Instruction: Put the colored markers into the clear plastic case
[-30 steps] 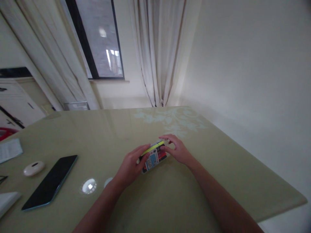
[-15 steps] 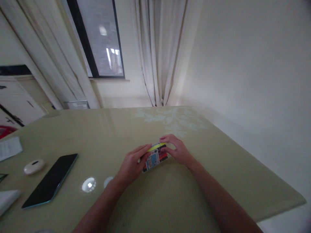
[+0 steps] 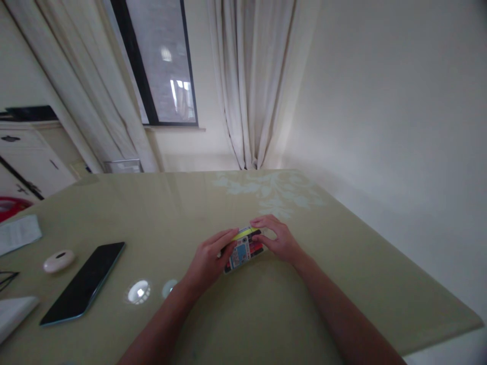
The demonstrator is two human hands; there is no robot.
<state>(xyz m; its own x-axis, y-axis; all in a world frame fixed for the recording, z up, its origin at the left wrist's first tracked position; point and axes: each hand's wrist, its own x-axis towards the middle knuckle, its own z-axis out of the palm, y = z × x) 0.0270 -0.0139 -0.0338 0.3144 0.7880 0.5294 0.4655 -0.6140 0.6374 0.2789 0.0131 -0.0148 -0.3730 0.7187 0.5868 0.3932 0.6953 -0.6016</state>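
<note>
Between my hands is a small flat printed box [image 3: 243, 251] with a yellow-green top edge and a blue, red and black face; its exact kind is unclear. It tilts over the table, its right end higher in view. My left hand [image 3: 213, 256] grips the box's left end, thumb on the printed face and fingers along the top edge. At the right end my right hand [image 3: 277, 238] pinches it, with fingertips at the top edge and thumb on the front. Fingers hide both ends of the box.
On the greenish table [image 3: 171, 208], to the left, lie a dark phone [image 3: 83, 284], a pale rounded case [image 3: 59, 261], a white object [image 3: 15, 314] and a folded paper [image 3: 19, 234]. Round light reflections show near my left forearm. A wall [image 3: 399, 126] borders the right side.
The view has shifted slightly, so the table things sit a little further right and mostly lower. Both hands keep the same hold on the box.
</note>
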